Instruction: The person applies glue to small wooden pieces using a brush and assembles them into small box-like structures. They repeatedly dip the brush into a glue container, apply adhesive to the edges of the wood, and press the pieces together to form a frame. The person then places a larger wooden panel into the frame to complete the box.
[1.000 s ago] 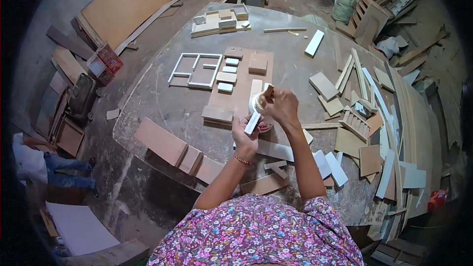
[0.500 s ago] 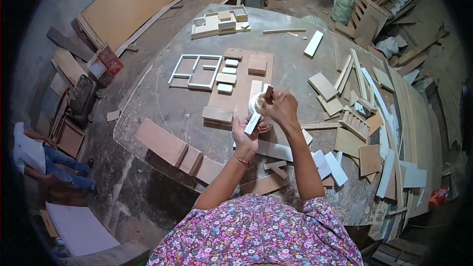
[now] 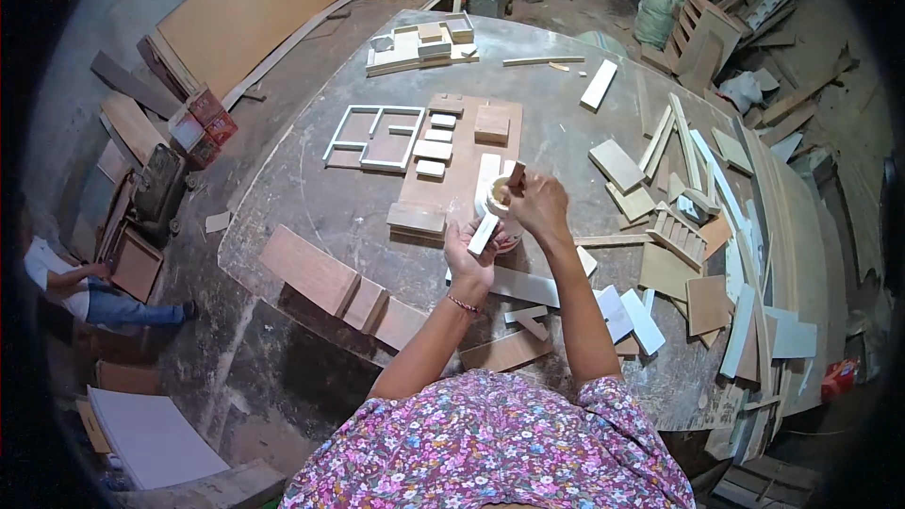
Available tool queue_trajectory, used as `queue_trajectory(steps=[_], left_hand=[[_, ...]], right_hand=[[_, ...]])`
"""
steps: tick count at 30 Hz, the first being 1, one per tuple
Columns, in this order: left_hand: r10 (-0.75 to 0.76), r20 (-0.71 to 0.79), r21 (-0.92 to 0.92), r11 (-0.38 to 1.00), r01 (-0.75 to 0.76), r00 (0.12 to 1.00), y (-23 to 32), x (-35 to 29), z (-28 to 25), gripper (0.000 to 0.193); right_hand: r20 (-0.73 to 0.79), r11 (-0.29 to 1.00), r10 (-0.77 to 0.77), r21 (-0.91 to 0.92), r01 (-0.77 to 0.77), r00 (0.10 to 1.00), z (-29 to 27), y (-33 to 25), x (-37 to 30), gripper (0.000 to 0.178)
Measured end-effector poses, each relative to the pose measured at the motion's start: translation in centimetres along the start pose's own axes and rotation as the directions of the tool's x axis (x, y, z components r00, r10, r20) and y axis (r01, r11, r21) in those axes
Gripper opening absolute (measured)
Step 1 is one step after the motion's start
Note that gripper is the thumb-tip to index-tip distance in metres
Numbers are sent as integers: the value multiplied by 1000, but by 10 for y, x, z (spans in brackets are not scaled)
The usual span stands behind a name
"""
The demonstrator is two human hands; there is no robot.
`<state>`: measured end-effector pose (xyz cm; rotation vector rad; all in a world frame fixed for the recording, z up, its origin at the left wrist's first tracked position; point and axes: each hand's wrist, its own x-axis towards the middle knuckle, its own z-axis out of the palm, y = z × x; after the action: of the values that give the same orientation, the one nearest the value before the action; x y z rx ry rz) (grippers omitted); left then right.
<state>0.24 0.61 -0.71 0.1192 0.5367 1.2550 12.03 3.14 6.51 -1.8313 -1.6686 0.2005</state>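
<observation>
My left hand (image 3: 468,254) is closed round a small white-faced wooden block (image 3: 484,234), held at a slant above the table. My right hand (image 3: 540,205) grips a short brown wooden stick (image 3: 516,173), its top end showing above the fingers. Between the hands is a round white pot (image 3: 496,196) with a yellowish inside; the stick's lower end is hidden there. Just beyond lies a brown board (image 3: 424,190) bearing several white-topped blocks (image 3: 437,135), a brown block (image 3: 492,123) and a stacked block (image 3: 416,219) at its near end.
A white-edged open frame (image 3: 374,166) lies left of the board. A pale wooden model (image 3: 424,49) stands at the far edge. Scrap wood pieces (image 3: 671,278) crowd the table's right side, planks (image 3: 311,269) its near left edge. A person (image 3: 71,278) is at the lower left.
My right hand has shifted very slightly, with the stick still in it, and more of the pot's inside shows. The person at the left has changed posture, a leg now stretched rightward.
</observation>
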Motion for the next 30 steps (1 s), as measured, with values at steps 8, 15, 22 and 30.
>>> queue_trajectory(steps=[8,15,22,30], left_hand=[[-13,59,16,1000,12,998,0,3,-10,58],[-44,96,-6,999,44,994,3,-1,-13,57],[-28,41,44,999,26,999,10,0,-14,52],[-27,48,-23,999,28,998,9,2,-12,50]], right_hand=[[1,999,16,-35,-16,1000,2,-3,-1,28],[-7,992,20,-124,-21,1000,-3,-14,-2,27],[-36,998,40,-53,-42,999,-7,-16,-3,29],[-109,1000,-15,24,18,994,-24,-6,-10,24]])
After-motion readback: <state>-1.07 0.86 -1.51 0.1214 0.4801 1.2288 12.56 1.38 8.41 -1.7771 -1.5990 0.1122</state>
